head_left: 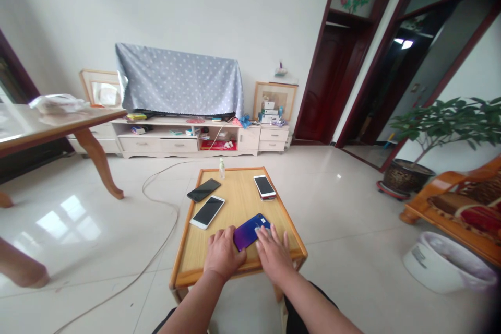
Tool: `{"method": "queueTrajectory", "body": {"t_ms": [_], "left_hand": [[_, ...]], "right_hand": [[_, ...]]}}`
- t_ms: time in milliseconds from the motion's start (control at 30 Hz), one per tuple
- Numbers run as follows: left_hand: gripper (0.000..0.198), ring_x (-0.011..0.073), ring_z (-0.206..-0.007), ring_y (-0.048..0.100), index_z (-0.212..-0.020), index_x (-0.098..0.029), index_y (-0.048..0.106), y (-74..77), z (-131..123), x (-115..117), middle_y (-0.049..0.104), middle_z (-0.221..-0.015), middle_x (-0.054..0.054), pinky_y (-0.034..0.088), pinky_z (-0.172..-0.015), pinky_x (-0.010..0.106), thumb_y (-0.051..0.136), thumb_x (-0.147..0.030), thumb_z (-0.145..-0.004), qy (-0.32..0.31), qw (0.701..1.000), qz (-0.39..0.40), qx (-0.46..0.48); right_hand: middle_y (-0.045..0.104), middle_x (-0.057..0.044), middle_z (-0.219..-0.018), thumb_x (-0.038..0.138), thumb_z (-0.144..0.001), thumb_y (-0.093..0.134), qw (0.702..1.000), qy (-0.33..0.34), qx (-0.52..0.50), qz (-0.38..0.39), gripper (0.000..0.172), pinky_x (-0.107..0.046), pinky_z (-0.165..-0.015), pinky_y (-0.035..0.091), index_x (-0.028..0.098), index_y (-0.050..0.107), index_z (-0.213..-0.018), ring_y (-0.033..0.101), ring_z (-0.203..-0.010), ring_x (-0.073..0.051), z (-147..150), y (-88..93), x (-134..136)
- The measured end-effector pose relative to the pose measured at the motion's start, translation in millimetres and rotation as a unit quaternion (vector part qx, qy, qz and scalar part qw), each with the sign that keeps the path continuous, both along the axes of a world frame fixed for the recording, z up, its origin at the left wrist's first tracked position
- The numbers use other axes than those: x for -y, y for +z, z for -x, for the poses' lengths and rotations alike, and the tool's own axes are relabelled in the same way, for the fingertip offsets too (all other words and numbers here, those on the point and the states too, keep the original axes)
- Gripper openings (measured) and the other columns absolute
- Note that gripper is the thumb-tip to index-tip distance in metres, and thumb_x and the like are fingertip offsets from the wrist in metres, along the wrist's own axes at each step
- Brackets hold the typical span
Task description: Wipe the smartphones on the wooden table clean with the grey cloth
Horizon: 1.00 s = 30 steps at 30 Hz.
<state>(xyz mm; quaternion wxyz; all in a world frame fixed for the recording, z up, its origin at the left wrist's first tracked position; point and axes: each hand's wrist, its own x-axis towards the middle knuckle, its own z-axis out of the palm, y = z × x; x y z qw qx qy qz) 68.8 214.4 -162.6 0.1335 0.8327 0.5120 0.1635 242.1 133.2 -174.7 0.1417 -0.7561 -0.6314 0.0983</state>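
A blue-purple phone (246, 234) lies face down and slanted near the front of the small wooden table (235, 182). My left hand (224, 254) grips its lower left end, the fingers closed around the edge. Across its right part rests my right hand (273, 251), fingers stretched out and apart. A small greyish patch shows at those fingertips; I cannot make out what it is. Left of the hands lie a white phone (209, 212) with a dark screen and a black phone (204, 190). Another white phone (264, 186) sits at the right, on top of something reddish.
A small clear bottle (222, 169) with a green top stands at the table's back edge. A cable (160, 250) runs over the tiled floor. To the left is a larger table (70, 120); at the right are a white bin (430, 266) and a wooden seat (462, 198).
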Motion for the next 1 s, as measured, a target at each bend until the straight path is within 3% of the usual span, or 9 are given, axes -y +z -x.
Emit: {"method": "queueTrajectory", "body": {"t_ms": [100,267,300,433,500,667,800,867,1000], "left_hand": [[0.050,0.0294,-0.116,0.055,-0.121,-0.024,0.053,-1.9,0.6,-0.7,0.066,-0.112,0.010,0.033,-0.100,0.040,0.064,-0.037,-0.074,0.000,1.000,-0.005,0.001],[0.046,0.0281,-0.113,0.056,-0.119,-0.025,0.053,-5.1,2.4,-2.9,0.067,-0.111,0.009,0.034,-0.100,0.039,0.062,-0.041,-0.077,-0.010,1.000,-0.004,0.016],[0.045,0.0279,-0.113,0.056,-0.118,-0.025,0.054,-5.4,2.5,-3.2,0.067,-0.111,0.008,0.034,-0.100,0.039,0.062,-0.042,-0.077,-0.013,1.000,-0.005,0.017],[0.045,0.0278,-0.113,0.055,-0.116,-0.026,0.054,-4.8,1.7,-2.8,0.066,-0.107,0.008,0.033,-0.100,0.038,0.063,-0.037,-0.074,-0.009,1.000,-0.011,0.007],[0.045,0.0276,-0.112,0.055,-0.115,-0.026,0.054,-4.1,1.1,-2.2,0.066,-0.107,0.007,0.032,-0.100,0.038,0.064,-0.036,-0.073,-0.007,1.000,-0.011,0.007],[0.042,0.0275,-0.111,0.055,-0.114,-0.026,0.055,-2.0,1.3,-1.0,0.067,-0.106,0.007,0.033,-0.100,0.039,0.063,-0.040,-0.075,-0.007,1.000,-0.002,0.021],[0.046,0.0275,-0.112,0.055,-0.118,-0.025,0.055,-0.8,2.0,-0.8,0.067,-0.108,0.008,0.032,-0.102,0.039,0.063,-0.036,-0.074,-0.007,1.000,-0.005,0.014],[0.046,0.0274,-0.111,0.055,-0.117,-0.024,0.055,-1.1,2.2,-1.0,0.067,-0.108,0.008,0.032,-0.101,0.038,0.064,-0.034,-0.073,-0.008,1.000,-0.007,0.017],[0.037,0.0266,-0.109,0.056,-0.113,-0.025,0.056,-2.0,2.5,-1.4,0.067,-0.106,0.007,0.033,-0.097,0.038,0.059,-0.032,-0.077,-0.009,1.000,-0.003,0.028]], "right_hand": [[0.032,-0.001,-0.161,0.049,-0.105,0.014,0.998,-0.063,-0.003,0.008,0.058,-0.065,-0.118,0.000,0.028,0.036,-0.154,0.006,-0.153,-0.030,-2.3,6.0,-6.8],[0.032,0.001,-0.161,0.050,-0.106,0.014,0.992,0.123,-0.039,0.004,0.055,-0.057,-0.121,-0.003,0.034,0.033,-0.155,0.016,-0.152,-0.024,14.9,8.3,-1.3],[0.032,0.002,-0.160,0.049,-0.106,0.014,0.991,0.131,-0.038,0.004,0.055,-0.057,-0.121,-0.004,0.035,0.032,-0.155,0.016,-0.152,-0.024,14.6,8.9,-1.9],[0.031,-0.001,-0.161,0.048,-0.106,0.013,1.000,-0.013,-0.010,0.012,0.056,-0.066,-0.117,-0.003,0.031,0.034,-0.155,0.009,-0.153,-0.029,1.3,12.4,-14.7],[0.030,-0.002,-0.161,0.048,-0.106,0.013,0.999,-0.036,-0.007,0.015,0.057,-0.067,-0.117,-0.002,0.029,0.035,-0.155,0.007,-0.153,-0.029,0.3,12.5,-19.1],[0.037,0.003,-0.158,0.049,-0.106,0.014,0.992,0.123,-0.020,0.005,0.054,-0.060,-0.119,-0.007,0.036,0.036,-0.153,0.012,-0.153,-0.025,12.3,10.9,-18.6],[0.035,0.002,-0.160,0.047,-0.106,0.009,1.000,-0.006,0.005,0.012,0.057,-0.067,-0.116,-0.007,0.033,0.040,-0.152,0.007,-0.153,-0.030,5.3,15.0,-28.8],[0.033,0.001,-0.160,0.046,-0.106,0.009,0.999,-0.025,0.006,0.021,0.057,-0.067,-0.116,-0.004,0.031,0.039,-0.152,0.006,-0.153,-0.030,6.3,16.1,-32.0],[0.038,0.004,-0.158,0.047,-0.106,0.011,0.992,0.121,-0.017,0.012,0.054,-0.061,-0.119,-0.004,0.038,0.037,-0.152,0.011,-0.153,-0.026,20.2,15.6,-29.2]]}}
